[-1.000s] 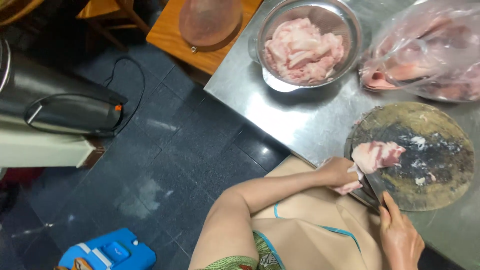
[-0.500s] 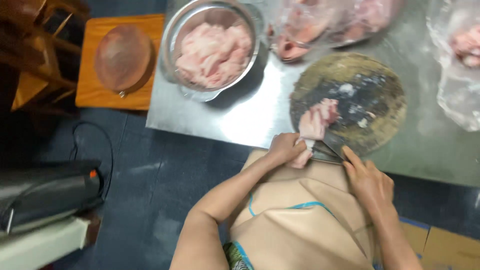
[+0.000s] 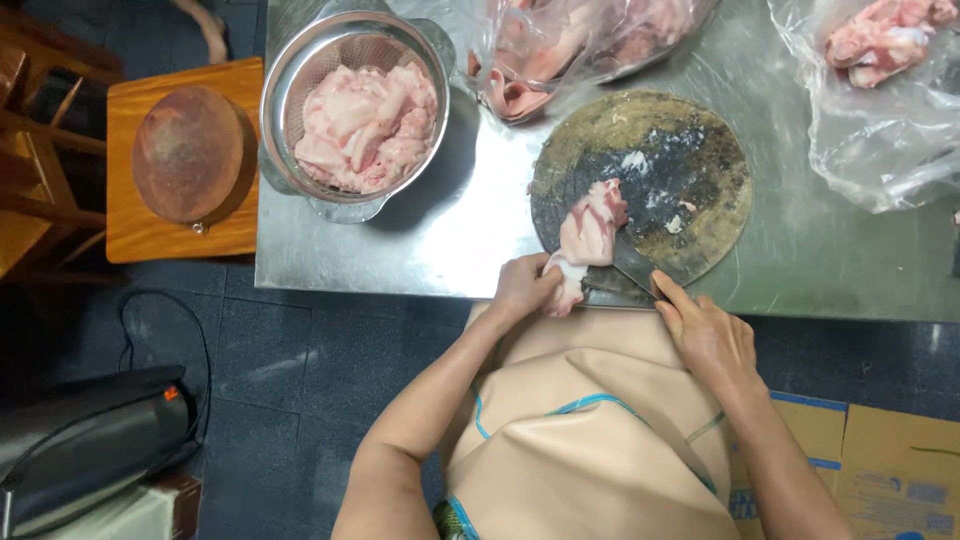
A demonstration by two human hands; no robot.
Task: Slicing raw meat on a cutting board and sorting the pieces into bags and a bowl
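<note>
Both arms bent inward: left hand (image 3: 522,287) pinching meat (image 3: 588,235), right hand (image 3: 708,335) gripping knife (image 3: 636,270).

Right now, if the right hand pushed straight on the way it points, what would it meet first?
The right hand points up-left along the knife it holds. The blade would first meet the strip of raw meat on the round chopping board, though depth is unclear.

My table (image 3: 430,240) is brushed steel with a dull sheen. The round chopping board (image 3: 690,170) is worn, rough, stained wood. The colander (image 3: 300,70) is shiny metal mesh, the bags (image 3: 880,130) clear crinkled plastic, my apron (image 3: 590,430) smooth matt.
</note>
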